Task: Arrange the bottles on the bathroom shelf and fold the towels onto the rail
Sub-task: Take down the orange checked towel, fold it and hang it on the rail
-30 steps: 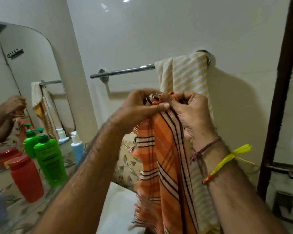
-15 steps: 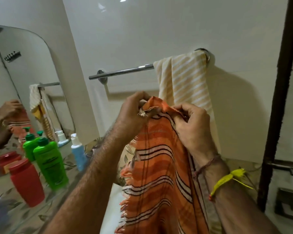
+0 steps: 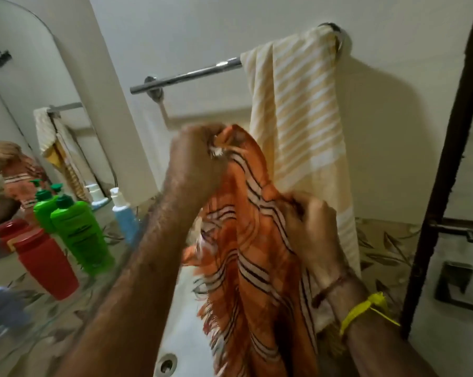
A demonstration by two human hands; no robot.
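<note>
Orange towel (image 3: 257,254) hangs in mid-air over the sink (image 3: 180,322), held by both hands below the rail (image 3: 186,76), not on it yet. Left hand (image 3: 197,161) has its fingers curled tight round the top corner. Right hand (image 3: 308,224) sits lower, fingers pinching an edge further down, just in front of the yellow towel (image 3: 306,126).

Risks, my read: fringe hangs loose at the bottom and could dip into the sink or swing toward the bottles. Fold looks uneven, one hand high and one low, so it may bunch up or slide off the smooth rail once draped. Lifting it past the yellow towel could snag and pull that one down.

Around, on the shelf (image 3: 39,330) at left: red bottle (image 3: 48,265) nearest, green bottle (image 3: 80,235) behind it, blue bottle (image 3: 123,216) further back. Mirror (image 3: 25,104) behind them doubles everything.

Far: yellow towel fills the right end of the rail, so only the left stretch is bare. Dark door frame (image 3: 447,159) at right.
</note>
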